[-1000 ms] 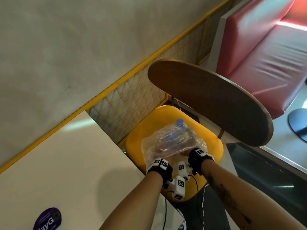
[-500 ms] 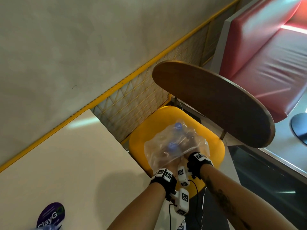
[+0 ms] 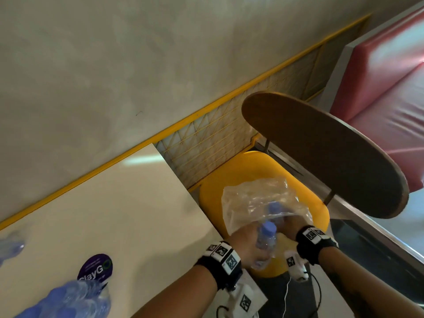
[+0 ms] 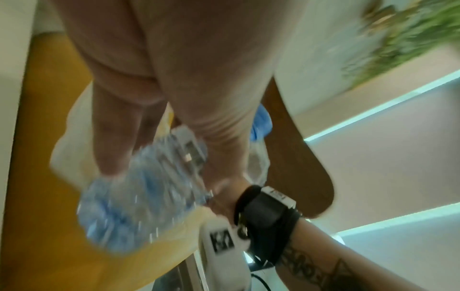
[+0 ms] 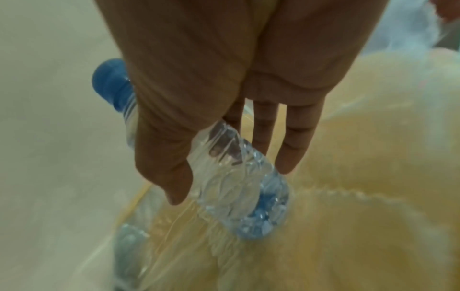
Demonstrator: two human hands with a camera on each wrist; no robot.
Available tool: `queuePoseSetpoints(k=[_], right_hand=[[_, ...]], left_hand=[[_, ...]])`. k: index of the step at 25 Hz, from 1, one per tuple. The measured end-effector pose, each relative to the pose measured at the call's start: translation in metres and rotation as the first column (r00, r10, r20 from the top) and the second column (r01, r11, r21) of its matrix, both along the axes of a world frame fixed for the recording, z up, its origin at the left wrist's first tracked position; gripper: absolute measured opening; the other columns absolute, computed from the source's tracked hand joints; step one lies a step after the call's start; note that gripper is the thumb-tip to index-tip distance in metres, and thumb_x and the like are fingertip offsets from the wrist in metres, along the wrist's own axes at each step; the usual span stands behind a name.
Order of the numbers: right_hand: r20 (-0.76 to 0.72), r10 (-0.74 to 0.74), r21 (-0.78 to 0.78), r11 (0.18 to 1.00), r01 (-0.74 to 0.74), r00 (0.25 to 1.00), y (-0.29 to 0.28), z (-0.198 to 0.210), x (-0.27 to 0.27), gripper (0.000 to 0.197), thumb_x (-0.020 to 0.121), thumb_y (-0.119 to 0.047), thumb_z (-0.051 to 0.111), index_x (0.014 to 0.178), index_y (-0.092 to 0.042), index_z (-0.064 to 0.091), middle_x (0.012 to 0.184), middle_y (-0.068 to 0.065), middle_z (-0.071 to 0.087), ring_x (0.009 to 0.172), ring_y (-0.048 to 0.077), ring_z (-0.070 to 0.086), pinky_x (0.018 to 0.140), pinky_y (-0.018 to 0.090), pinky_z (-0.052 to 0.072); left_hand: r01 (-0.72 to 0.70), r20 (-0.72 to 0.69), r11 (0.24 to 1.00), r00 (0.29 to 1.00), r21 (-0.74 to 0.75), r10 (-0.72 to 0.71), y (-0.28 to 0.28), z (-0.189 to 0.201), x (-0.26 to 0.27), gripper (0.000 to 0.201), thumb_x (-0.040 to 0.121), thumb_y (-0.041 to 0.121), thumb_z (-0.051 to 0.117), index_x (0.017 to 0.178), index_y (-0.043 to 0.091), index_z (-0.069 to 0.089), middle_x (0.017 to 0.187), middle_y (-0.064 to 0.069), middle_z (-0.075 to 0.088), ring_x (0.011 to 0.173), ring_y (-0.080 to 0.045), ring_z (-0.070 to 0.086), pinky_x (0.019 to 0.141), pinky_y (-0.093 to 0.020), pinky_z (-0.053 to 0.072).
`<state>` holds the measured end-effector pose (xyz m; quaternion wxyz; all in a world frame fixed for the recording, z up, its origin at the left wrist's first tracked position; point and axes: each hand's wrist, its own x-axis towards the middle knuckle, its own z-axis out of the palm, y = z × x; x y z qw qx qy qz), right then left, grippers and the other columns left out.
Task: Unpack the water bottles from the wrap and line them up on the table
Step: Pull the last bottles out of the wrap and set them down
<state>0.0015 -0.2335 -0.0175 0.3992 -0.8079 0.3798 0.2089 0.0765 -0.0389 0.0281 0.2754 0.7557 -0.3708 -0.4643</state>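
Clear wrap (image 3: 259, 200) lies on yellow chair seat (image 3: 259, 166) beside table (image 3: 103, 214).

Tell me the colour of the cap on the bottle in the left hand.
Blue. The cap of the bottle shows best in the head view.

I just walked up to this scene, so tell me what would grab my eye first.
A bright yellow chair seat beside a pale table, with crumpled clear plastic wrap lying on it. Over the seat's near edge, the left hand holds a blue-capped water bottle; the right hand grips another inside the wrap.
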Motion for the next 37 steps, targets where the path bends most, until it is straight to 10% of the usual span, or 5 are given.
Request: queuePoseSetpoints(k=[3,7,10,16,37], right_hand=[[0.017,0.182,-0.037,0.983,-0.181,0.983,0.013,-0.011,-0.033,0.082,0.040,-0.084,0.073,0.103,-0.030,0.069,0.106,-0.008,0.068,0.097,0.013,0.065,0.086,0.025,0.050],[0.053,0.270,0.060,0.960,-0.273,0.961,0.073,0.034,-0.064,0.041,0.065,-0.030,0.088,0.098,-0.033,0.064,0.095,-0.008,0.071,0.091,0.007,0.066,0.083,0.025,0.053],[0.104,0.360,0.072,0.927,-0.368,0.927,0.127,0.049,-0.066,0.057,0.058,-0.045,0.089,0.102,-0.041,0.053,0.100,-0.019,0.063,0.095,0.002,0.062,0.075,0.009,0.044],[0.195,0.569,0.009,0.814,-0.581,0.799,0.264,0.051,0.007,0.064,0.051,-0.057,0.084,0.105,-0.044,0.053,0.107,-0.019,0.054,0.098,0.003,0.056,0.091,0.022,0.044],[0.084,0.756,-0.222,0.649,-0.728,0.649,0.480,0.009,0.127,0.023,0.073,-0.037,0.072,0.086,-0.020,0.066,0.090,-0.001,0.073,0.085,0.020,0.068,0.076,0.029,0.054]], left_hand=[[0.071,-0.004,0.997,0.997,-0.020,-0.072,0.048,0.036,0.000,0.065,0.078,0.030,0.085,0.132,0.029,0.048,0.123,0.001,0.067,0.109,-0.020,0.065,0.095,-0.039,0.054],[-0.158,0.111,0.984,0.980,-0.077,0.166,0.157,0.068,0.020,0.052,0.066,0.031,0.084,0.111,0.036,0.057,0.106,0.010,0.071,0.091,-0.009,0.068,0.081,-0.034,0.058],[-0.392,0.257,0.911,0.874,-0.130,0.413,0.244,0.073,0.052,0.043,0.062,0.032,0.085,0.092,0.034,0.055,0.093,0.010,0.068,0.080,-0.006,0.066,0.071,-0.033,0.056],[-0.561,0.617,0.819,0.690,0.125,0.378,0.364,0.057,0.112,0.051,0.056,0.056,0.074,0.089,0.032,0.042,0.078,0.012,0.062,0.071,-0.017,0.063,0.068,-0.034,0.055],[-0.529,0.555,0.739,0.793,0.418,0.254,0.424,-0.023,0.144,0.024,0.059,0.041,0.069,0.074,0.032,0.054,0.075,0.011,0.064,0.069,-0.021,0.066,0.072,-0.034,0.057]])
